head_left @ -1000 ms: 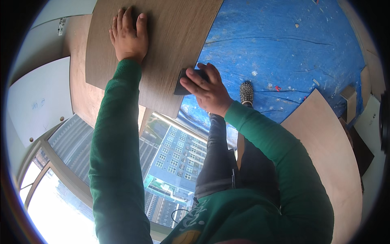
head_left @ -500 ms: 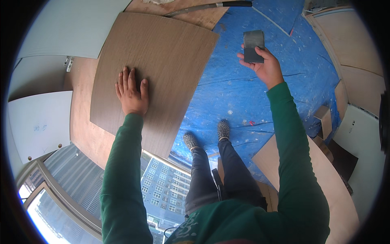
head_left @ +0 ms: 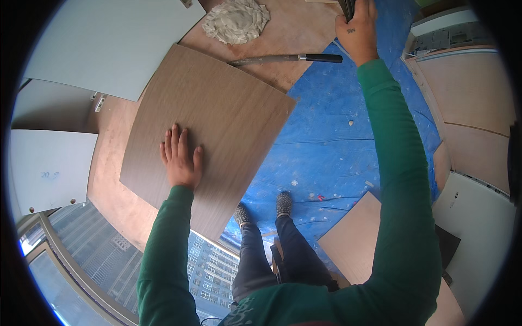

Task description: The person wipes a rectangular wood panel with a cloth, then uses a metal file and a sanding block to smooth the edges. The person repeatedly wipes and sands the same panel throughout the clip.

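A brown wood-grain board [head_left: 228,119] lies before me on the left, on a lighter wooden surface. My left hand [head_left: 182,160] rests flat on it with the fingers spread a little. Stretched far forward, my right hand [head_left: 360,38] grips a dark grey rectangular pad [head_left: 347,7], now seen nearly edge-on at the top of the view. The pad's far part is cut off by the frame edge. Between that hand and the board lies a long, curved grey tool with a black handle [head_left: 323,58].
A crumpled whitish cloth [head_left: 235,20] sits beyond the board. White panels [head_left: 109,43] stand at left. Blue sheeting [head_left: 310,152] covers the floor under my feet. At right are a light wooden panel [head_left: 353,228] and cabinet parts [head_left: 473,92]. A window [head_left: 98,244] is at lower left.
My right hand has moved forward with the pad and turned its back toward me. The view has shifted forward, showing the cloth. My left hand stays flat on the board.
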The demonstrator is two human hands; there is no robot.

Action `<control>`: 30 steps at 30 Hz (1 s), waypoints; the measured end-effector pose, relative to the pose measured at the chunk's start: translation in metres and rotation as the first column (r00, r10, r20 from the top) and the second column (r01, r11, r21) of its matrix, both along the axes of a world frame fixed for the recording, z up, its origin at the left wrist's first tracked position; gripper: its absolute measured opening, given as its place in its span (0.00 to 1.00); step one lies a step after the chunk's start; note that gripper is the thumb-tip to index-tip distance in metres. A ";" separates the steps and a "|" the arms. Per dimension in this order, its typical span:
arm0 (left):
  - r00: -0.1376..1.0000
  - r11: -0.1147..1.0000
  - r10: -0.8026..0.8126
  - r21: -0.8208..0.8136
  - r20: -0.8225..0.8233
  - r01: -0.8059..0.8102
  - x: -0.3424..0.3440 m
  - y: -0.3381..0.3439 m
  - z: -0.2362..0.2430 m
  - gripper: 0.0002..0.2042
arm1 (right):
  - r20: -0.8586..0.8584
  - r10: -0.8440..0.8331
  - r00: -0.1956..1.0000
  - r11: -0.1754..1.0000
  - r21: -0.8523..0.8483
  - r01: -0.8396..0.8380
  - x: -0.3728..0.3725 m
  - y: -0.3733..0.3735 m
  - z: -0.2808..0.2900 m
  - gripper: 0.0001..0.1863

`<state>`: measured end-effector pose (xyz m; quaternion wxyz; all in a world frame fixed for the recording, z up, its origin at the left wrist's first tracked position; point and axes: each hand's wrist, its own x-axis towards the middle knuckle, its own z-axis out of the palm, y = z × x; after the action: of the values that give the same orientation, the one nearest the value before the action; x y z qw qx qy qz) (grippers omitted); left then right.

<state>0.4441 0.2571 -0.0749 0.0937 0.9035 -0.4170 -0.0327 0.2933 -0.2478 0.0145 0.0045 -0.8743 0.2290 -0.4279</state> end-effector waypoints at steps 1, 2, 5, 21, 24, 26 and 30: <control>1.000 1.000 -0.007 -0.003 0.002 0.007 0.000 -0.003 -0.001 0.31 | -0.058 -0.068 0.996 0.998 -0.018 0.067 0.009 -0.017 -0.009 0.37; 1.000 1.000 -0.017 -0.008 0.006 0.018 0.001 -0.009 -0.003 0.31 | -0.111 -0.140 0.984 0.990 -0.042 0.136 0.013 -0.035 -0.027 0.36; 1.000 1.000 -0.007 0.019 0.005 0.006 -0.001 -0.003 -0.003 0.31 | -0.510 -0.190 0.839 0.974 0.009 0.226 0.032 -0.042 -0.052 0.34; 0.997 0.994 0.033 0.111 -0.063 -0.026 -0.002 0.002 0.009 0.32 | -0.514 0.027 0.858 0.956 0.264 0.129 0.143 -0.076 -0.100 0.41; 0.997 0.992 0.032 0.121 -0.074 -0.023 0.000 0.009 0.008 0.32 | -0.599 -0.090 0.795 0.927 0.241 0.287 0.139 -0.160 -0.140 0.45; 0.993 0.999 -0.012 0.047 -0.114 0.017 0.004 -0.016 0.007 0.32 | -0.691 -0.143 0.708 0.949 0.107 0.297 0.110 -0.250 -0.143 0.46; 0.998 0.997 0.023 0.076 -0.063 -0.018 0.007 0.004 0.003 0.31 | -0.823 -0.105 0.559 0.971 0.035 0.235 0.140 -0.246 -0.176 0.44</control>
<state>0.4510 0.2606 -0.0722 0.0729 0.9091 -0.4031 -0.0763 0.4337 -0.4938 -0.1615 -0.0809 -0.9436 0.3184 0.0411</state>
